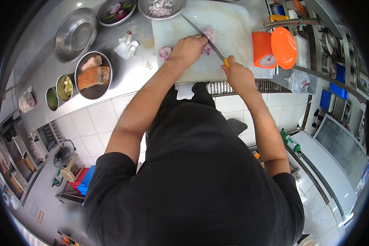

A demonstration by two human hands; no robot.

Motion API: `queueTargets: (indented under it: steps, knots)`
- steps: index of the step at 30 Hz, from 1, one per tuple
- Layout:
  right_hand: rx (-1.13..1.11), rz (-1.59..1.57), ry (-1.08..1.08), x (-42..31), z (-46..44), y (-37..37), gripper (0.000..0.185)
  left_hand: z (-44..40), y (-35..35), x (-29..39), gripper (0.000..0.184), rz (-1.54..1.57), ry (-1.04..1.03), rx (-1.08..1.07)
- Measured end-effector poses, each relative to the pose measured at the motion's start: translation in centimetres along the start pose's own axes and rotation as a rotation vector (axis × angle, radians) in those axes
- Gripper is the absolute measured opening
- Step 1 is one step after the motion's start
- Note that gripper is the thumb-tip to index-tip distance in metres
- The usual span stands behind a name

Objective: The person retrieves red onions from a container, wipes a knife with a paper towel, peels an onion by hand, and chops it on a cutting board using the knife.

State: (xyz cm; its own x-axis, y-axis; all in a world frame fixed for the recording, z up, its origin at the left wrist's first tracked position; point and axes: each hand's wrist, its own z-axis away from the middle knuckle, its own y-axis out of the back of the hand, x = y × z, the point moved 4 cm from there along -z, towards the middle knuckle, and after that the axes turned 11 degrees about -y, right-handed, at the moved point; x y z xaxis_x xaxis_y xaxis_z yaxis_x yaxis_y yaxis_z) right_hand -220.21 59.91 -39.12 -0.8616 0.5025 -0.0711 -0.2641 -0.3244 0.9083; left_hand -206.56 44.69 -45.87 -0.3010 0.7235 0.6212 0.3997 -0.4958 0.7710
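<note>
My right hand [238, 74] is closed around the yellow handle of a kitchen knife [201, 33], its long blade angled toward the far left across the cutting board [233, 37]. My left hand [187, 51] presses down beside the blade with fingers curled over red onion [207, 50], mostly hidden beneath them. Finely chopped onion [209, 32] lies on the far side of the blade. Left of my wrist rests a cut red onion half [165, 52], its rings showing.
Beyond the board sits a bowl of chopped onion [160, 7], beside a bowl of whole onions [118, 12]. Leftward are a metal bowl [74, 35], a bowl of meat pieces [95, 77] and crumpled tissue [127, 46]. An orange container [263, 49] stands at the board's right edge.
</note>
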Motion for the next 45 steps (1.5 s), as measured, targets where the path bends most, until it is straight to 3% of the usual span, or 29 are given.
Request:
queueTargets:
  steps: [7, 14, 22, 28, 34, 37, 43, 45]
  knots:
    - [-0.043, -0.022, 0.032, -0.8, 0.2, 0.2, 0.030, 2.4, 1.2, 1.0, 0.023, -0.053, 0.056, 0.109]
    - [-0.029, -0.056, 0.076, -1.7, -2.5, -2.0, 0.028, 1.4, -0.1, 0.4, 0.014, -0.052, 0.094, 0.031]
    - [-0.092, -0.042, 0.078, -1.9, -0.9, 1.1, 0.027, 1.3, 0.5, 0.7, 0.012, -0.031, 0.182, 0.136]
    - [-0.051, -0.091, 0.061, -2.6, -3.1, -2.1, 0.028, 1.2, -0.1, 0.2, 0.015, -0.057, 0.142, 0.094]
    - [-0.069, -0.051, 0.067, -2.8, -2.2, 0.4, 0.032, 1.8, -0.1, 0.4, 0.021, -0.047, 0.044, 0.071]
    - [-0.046, -0.090, 0.048, -2.8, -2.8, -2.0, 0.033, 1.9, 0.1, 0.9, 0.015, -0.048, 0.029, 0.075]
    - [0.005, -0.129, 0.064, -2.3, -2.8, 0.6, 0.033, 2.6, 0.5, 0.7, 0.026, -0.018, 0.029, 0.037]
    - [0.006, -0.135, 0.035, -1.8, -1.5, 0.9, 0.034, 2.9, 0.8, 1.0, 0.027, -0.040, -0.054, -0.033]
